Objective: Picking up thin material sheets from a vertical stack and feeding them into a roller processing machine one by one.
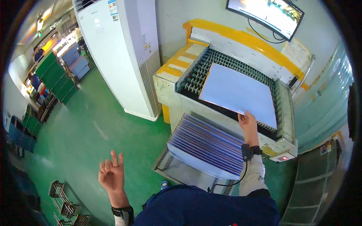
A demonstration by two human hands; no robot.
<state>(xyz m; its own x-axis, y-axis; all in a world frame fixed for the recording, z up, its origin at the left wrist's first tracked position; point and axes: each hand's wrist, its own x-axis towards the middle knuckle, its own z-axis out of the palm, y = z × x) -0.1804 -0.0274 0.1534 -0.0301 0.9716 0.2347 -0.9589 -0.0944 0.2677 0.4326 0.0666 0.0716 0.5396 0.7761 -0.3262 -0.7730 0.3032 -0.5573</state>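
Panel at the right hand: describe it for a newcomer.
Find the pale machine with yellow tape below the wall screen. Over its roller bed is a pale-blue rectangular panel, the right hand at its near edge. Unlike the racked panels below, it is alone.

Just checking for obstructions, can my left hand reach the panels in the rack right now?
Probably yes: your left hand looks empty, and nothing visible blocks its way across to the left end of the panels. Your right forearm overlaps only their right end in this view.
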